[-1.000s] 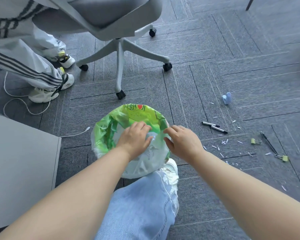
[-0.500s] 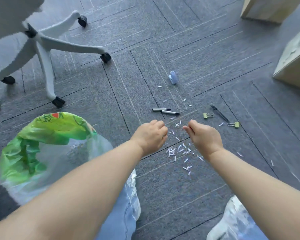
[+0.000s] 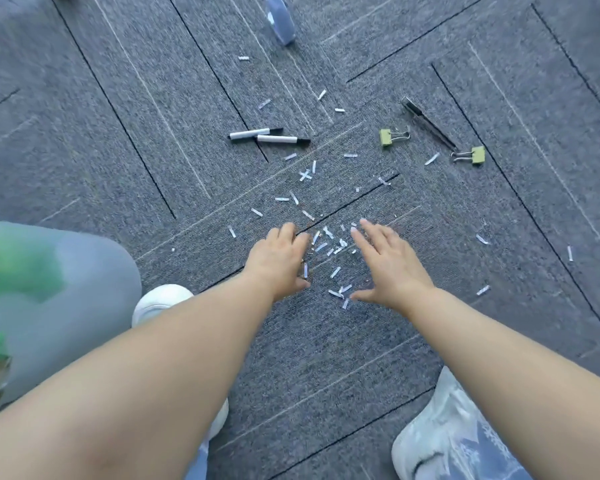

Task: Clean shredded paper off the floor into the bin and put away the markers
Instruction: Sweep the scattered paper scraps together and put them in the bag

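Note:
Small white strips of shredded paper (image 3: 329, 244) lie scattered on the grey carpet, thickest between my two hands. My left hand (image 3: 279, 259) rests low on the carpet left of that cluster, fingers loosely curled and holding nothing. My right hand (image 3: 385, 263) lies flat to the right of it, fingers spread, thumb pointing inward. Two white markers with black caps (image 3: 269, 136) lie side by side farther away. The bin (image 3: 0, 306), lined with a green and clear bag, shows blurred at the left edge.
Two yellow-green binder clips (image 3: 387, 136) (image 3: 473, 155) and a thin black tool (image 3: 428, 124) lie at the upper right. A small blue object (image 3: 281, 19) sits at the top. My white shoes (image 3: 160, 303) (image 3: 430, 441) and a jeans-clad knee are close below.
The view swung from the bin to the paper on the floor. Both hands dropped to the carpet and opened on either side of the paper cluster; the bin slid to the left edge.

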A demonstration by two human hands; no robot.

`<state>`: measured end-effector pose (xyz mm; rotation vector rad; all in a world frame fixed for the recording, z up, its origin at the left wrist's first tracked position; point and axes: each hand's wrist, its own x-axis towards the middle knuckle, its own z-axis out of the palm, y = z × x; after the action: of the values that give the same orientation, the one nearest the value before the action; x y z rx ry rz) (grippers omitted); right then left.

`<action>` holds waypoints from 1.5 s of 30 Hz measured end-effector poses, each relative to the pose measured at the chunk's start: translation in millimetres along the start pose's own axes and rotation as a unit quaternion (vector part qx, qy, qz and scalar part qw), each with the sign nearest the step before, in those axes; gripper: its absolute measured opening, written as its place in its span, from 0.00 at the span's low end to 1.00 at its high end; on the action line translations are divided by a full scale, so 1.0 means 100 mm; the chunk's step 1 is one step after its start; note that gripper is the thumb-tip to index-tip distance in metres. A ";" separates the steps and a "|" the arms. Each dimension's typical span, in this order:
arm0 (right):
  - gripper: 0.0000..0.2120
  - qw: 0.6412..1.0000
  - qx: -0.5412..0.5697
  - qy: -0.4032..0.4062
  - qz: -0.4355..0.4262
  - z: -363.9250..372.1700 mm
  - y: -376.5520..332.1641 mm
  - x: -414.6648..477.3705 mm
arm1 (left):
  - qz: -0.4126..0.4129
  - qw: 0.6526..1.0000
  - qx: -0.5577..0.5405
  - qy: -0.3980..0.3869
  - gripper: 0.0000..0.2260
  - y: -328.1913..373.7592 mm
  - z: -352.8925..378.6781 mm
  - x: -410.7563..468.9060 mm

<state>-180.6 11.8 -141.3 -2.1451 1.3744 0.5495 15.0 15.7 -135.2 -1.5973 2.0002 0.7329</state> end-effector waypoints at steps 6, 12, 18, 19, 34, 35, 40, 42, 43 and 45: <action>0.60 0.998 -0.050 -0.008 -0.044 0.22 -0.12 0.24 | -0.050 0.992 -0.111 0.008 0.32 -0.07 0.17 0.05; 0.42 0.993 -0.013 0.000 -0.116 0.13 -0.14 0.38 | -0.021 0.987 -0.155 0.044 0.17 -0.05 0.22 0.06; 0.13 0.975 0.022 0.134 -0.178 0.33 -0.12 0.27 | -0.006 0.984 -0.161 0.070 0.08 -0.05 0.24 0.07; 0.13 0.973 0.020 0.143 -0.180 0.36 -0.11 0.26 | -0.001 0.985 -0.156 0.072 0.08 -0.05 0.24 0.07; 0.17 0.965 0.009 0.130 -0.226 0.40 -0.05 0.19 | 0.073 0.991 -0.102 0.044 0.26 -0.15 0.33 -0.05; 0.18 0.964 0.010 0.137 -0.227 0.40 -0.01 0.15 | 0.057 0.990 -0.119 0.050 0.27 -0.15 0.32 -0.05; 0.43 0.990 -0.023 0.118 -0.073 0.32 0.05 0.19 | -0.054 0.988 -0.134 0.062 0.36 -0.11 0.25 0.05; 0.44 0.995 -0.014 0.091 -0.046 0.31 0.01 0.20 | -0.041 0.988 -0.145 0.037 0.30 -0.07 0.26 0.05; 0.42 0.993 -0.015 0.098 -0.056 0.32 0.00 0.20 | -0.025 0.988 -0.152 0.031 0.26 -0.04 0.29 0.03; 0.36 0.988 -0.022 0.124 -0.093 0.39 -0.04 0.18 | 0.004 0.987 -0.157 0.033 0.21 0.01 0.33 0.01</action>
<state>-171.9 24.9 -182.0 -2.4099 1.2777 0.2499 15.1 37.1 -160.7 -1.8100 2.0132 1.0556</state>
